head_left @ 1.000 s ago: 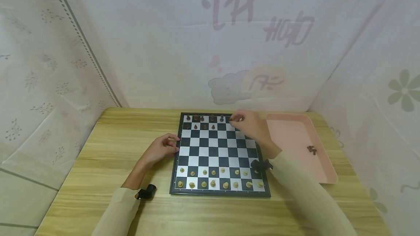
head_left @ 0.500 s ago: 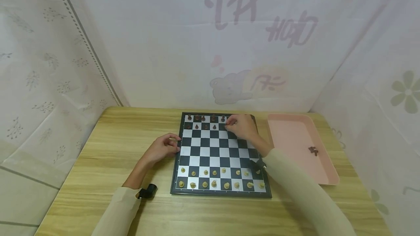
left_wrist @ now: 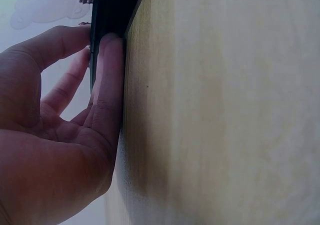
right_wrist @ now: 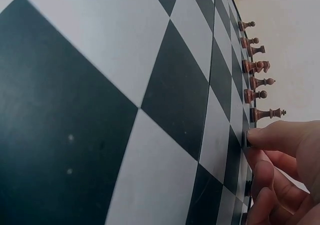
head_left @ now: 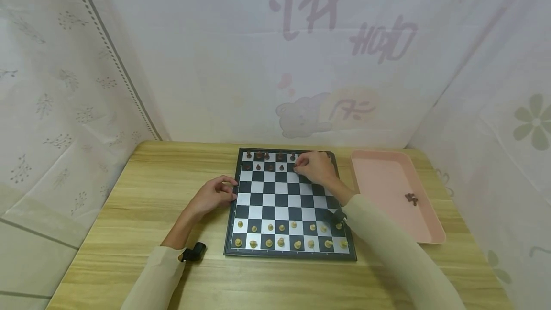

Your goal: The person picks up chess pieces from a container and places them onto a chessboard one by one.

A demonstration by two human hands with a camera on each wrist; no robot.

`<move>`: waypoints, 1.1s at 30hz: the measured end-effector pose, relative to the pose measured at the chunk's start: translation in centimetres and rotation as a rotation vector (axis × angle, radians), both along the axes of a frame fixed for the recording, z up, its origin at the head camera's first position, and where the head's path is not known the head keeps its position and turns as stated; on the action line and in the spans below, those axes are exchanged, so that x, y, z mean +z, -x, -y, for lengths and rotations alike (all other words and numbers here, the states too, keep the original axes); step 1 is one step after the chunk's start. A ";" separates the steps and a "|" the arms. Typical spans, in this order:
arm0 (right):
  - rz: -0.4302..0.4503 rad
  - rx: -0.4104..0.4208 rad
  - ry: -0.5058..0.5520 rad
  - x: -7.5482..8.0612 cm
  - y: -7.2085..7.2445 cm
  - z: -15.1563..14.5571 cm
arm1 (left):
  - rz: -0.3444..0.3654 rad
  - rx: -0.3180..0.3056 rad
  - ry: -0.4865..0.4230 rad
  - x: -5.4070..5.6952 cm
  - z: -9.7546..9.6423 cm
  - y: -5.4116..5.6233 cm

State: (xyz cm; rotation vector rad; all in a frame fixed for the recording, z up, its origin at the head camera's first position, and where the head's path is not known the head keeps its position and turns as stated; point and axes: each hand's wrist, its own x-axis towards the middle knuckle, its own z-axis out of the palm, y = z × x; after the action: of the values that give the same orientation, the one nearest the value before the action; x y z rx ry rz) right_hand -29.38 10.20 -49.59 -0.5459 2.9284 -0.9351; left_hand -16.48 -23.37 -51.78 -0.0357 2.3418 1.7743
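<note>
A black-and-white chessboard [head_left: 275,200] lies on the table. Near its far edge, my right hand [head_left: 316,166] pinches a small dark red chess piece, mostly hidden by the fingers, low over the second row. In the right wrist view, thumb and fingers [right_wrist: 280,135] are at the board surface, beside a standing king [right_wrist: 269,114]. Dark red pieces [head_left: 267,156] stand in the two far rows, left of this hand. At the board's left edge my left hand [head_left: 213,196] touches the side with extended fingers; the left wrist view shows the fingertips [left_wrist: 111,40] against the dark rim.
Two rows of cream chess pieces [head_left: 281,242] stand along the near side of the board. To the right, a pink tray [head_left: 374,171] holds several dark red pieces [head_left: 411,198]. The wooden table [head_left: 142,195] meets a patterned cloth backdrop [head_left: 215,61] behind.
My right hand has shifted left and slightly nearer with the piece, from the far row to the second row, then nearly stopped. My left hand has stayed at the board's edge.
</note>
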 end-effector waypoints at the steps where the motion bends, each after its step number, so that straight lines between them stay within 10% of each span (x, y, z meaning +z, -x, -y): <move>1: -0.002 0.001 0.000 -0.1 0.0 0.0 | 0.000 0.003 0.003 0.0 0.0 0.0; 17: 0.065 -0.050 0.078 1.6 -0.9 -2.9 | -0.006 0.006 0.013 0.0 -0.1 -0.2; 33: -0.021 -0.152 0.106 2.5 -3.5 -14.2 | -0.007 0.010 0.042 -0.1 -0.1 -0.2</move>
State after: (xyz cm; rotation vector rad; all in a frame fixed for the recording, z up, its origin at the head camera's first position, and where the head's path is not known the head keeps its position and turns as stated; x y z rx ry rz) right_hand -25.87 24.38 -47.09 -0.3420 2.9870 -1.1116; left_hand -16.31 -23.32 -51.91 -0.0477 2.3877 1.7331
